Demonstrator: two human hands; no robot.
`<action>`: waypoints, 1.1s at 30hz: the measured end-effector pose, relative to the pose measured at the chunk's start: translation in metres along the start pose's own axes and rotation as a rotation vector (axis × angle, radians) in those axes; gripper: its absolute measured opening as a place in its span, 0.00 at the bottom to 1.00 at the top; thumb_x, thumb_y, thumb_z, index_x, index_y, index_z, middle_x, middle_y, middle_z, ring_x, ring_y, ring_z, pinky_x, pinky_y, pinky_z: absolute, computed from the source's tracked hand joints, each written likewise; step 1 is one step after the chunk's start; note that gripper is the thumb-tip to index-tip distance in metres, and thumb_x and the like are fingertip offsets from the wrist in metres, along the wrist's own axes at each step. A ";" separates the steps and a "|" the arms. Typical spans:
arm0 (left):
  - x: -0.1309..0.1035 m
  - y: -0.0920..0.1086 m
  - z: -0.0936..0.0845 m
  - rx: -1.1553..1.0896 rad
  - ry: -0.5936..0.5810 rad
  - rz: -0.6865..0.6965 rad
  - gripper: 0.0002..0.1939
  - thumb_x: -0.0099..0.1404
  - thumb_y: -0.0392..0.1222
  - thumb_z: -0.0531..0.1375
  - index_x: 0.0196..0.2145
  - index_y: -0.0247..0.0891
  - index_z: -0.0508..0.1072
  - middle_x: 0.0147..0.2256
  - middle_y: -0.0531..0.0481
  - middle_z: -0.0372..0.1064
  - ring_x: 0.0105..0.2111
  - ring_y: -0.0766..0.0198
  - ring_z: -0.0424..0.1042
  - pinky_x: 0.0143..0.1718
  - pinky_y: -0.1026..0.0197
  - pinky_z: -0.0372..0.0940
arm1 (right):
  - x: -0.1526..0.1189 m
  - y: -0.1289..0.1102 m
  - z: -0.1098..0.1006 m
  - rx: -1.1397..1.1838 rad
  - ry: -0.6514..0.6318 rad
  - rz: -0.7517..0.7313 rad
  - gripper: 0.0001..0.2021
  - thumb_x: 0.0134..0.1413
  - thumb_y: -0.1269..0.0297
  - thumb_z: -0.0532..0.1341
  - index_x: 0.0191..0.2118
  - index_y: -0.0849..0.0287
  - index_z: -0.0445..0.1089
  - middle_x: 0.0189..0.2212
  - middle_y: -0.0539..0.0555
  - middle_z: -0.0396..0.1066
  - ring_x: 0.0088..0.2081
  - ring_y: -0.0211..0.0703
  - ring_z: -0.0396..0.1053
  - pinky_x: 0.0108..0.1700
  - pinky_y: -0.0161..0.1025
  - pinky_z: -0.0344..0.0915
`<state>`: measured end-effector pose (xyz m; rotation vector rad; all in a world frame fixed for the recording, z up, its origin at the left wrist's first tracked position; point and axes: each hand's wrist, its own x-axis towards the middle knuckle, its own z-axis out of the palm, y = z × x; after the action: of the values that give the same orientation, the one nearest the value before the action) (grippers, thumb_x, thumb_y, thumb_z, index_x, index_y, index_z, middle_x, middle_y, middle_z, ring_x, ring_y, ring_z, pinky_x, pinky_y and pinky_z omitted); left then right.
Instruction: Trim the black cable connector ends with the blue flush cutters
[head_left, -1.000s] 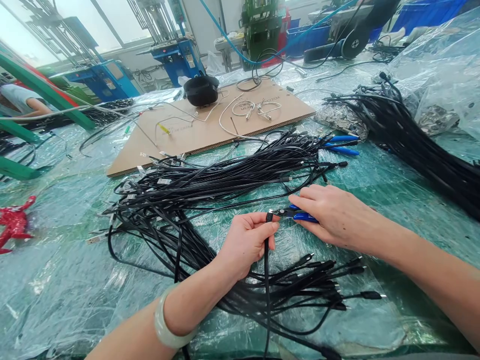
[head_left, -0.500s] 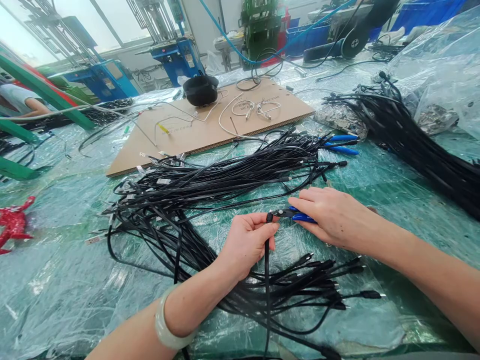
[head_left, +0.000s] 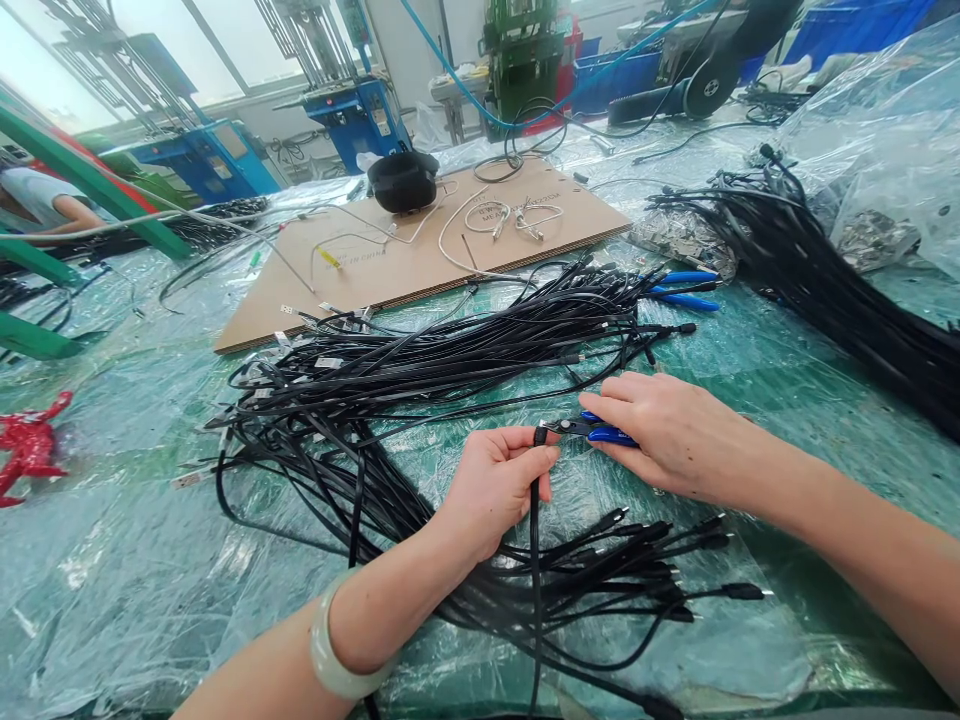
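Note:
Between the thumb and fingers of my left hand (head_left: 499,485) is the connector end of a black cable (head_left: 535,570), which hangs down toward the table's front edge. My right hand (head_left: 667,435) is closed around the blue handles of small flush cutters (head_left: 613,435). Their jaws are at the tip of the connector; whether they are closed on it is too small to tell. Under and beside my left hand lies a bundle of black cables (head_left: 600,570) with plugs pointing right. Another pile of black cables (head_left: 450,345) lies just beyond my hands.
A cardboard sheet (head_left: 300,270) carries a black round object (head_left: 403,182) and pale cables. Blue-handled pliers (head_left: 686,290) lie behind the pile. More black cables (head_left: 840,280) are at right, a red object (head_left: 30,445) at left. A person (head_left: 45,200) is at far left.
Almost nothing differs. My right hand and the cutters have shifted very slightly to the right; my left hand keeps its hold on the cable.

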<state>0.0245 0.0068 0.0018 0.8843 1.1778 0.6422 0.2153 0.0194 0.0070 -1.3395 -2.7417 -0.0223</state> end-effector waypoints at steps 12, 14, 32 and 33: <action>-0.002 0.000 0.001 0.037 0.006 0.003 0.09 0.54 0.39 0.60 0.32 0.31 0.76 0.12 0.57 0.61 0.09 0.79 0.45 0.11 0.71 0.36 | 0.000 -0.003 0.002 -0.013 0.005 -0.007 0.08 0.54 0.66 0.58 0.40 0.62 0.68 0.31 0.53 0.67 0.32 0.46 0.64 0.32 0.40 0.54; -0.002 0.000 0.001 0.044 0.009 0.006 0.09 0.54 0.39 0.60 0.32 0.32 0.76 0.12 0.57 0.61 0.09 0.79 0.45 0.11 0.71 0.36 | 0.000 -0.002 0.002 -0.002 -0.002 -0.011 0.06 0.54 0.66 0.58 0.38 0.61 0.68 0.30 0.52 0.66 0.31 0.45 0.63 0.31 0.40 0.53; -0.002 0.001 0.001 0.047 0.012 0.009 0.10 0.54 0.40 0.61 0.33 0.32 0.77 0.12 0.57 0.61 0.09 0.78 0.45 0.12 0.69 0.36 | -0.001 -0.002 0.001 0.085 -0.004 -0.009 0.05 0.57 0.66 0.55 0.34 0.61 0.66 0.28 0.53 0.66 0.29 0.41 0.62 0.30 0.37 0.54; -0.002 0.001 0.001 0.047 0.013 0.008 0.10 0.54 0.39 0.61 0.33 0.32 0.77 0.12 0.57 0.61 0.09 0.79 0.45 0.12 0.69 0.36 | -0.001 -0.002 0.001 0.084 -0.004 -0.009 0.05 0.57 0.66 0.55 0.34 0.60 0.66 0.28 0.53 0.66 0.28 0.41 0.62 0.30 0.37 0.53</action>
<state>0.0248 0.0057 0.0037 0.9265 1.2057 0.6294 0.2145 0.0177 0.0057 -1.3069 -2.7193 0.0933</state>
